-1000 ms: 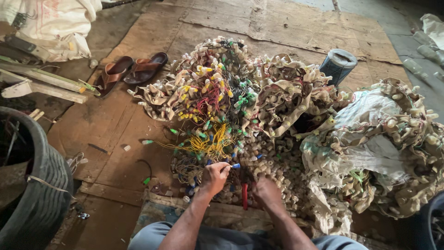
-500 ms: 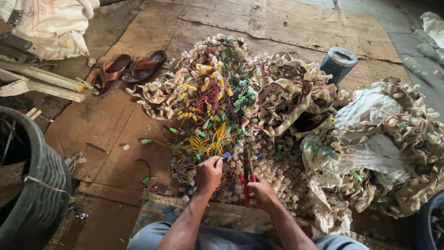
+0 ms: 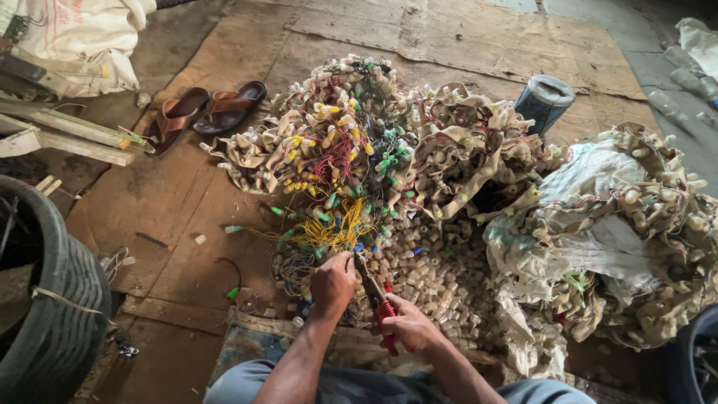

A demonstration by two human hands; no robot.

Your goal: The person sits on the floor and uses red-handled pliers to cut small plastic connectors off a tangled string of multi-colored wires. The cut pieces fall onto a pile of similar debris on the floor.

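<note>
Down on the cardboard-covered floor (image 3: 209, 202), left hand (image 3: 333, 283) closed in a fist on a bunch of yellow wires (image 3: 329, 233) at the near edge of the tangled heap of small bulb holders and coloured wires (image 3: 359, 142). Right hand (image 3: 407, 325) wrapped tight round the red handles of a pair of cutters (image 3: 376, 295), dark blades angled up and left, tip just beside the left fist; whether the blades touch a wire, cannot tell. Just beyond both hands, a loose spread of pale cut-off holders (image 3: 437, 273). To the right, more strung holders draped over a crumpled white sack (image 3: 598, 239). Farther back, a dark mesh-wrapped cylinder (image 3: 544, 101) standing upright. Over on the left, a pair of brown sandals (image 3: 206, 111) side by side, wooden battens (image 3: 67, 138) near them, and a black tyre (image 3: 52, 314) at the near left edge.
</note>
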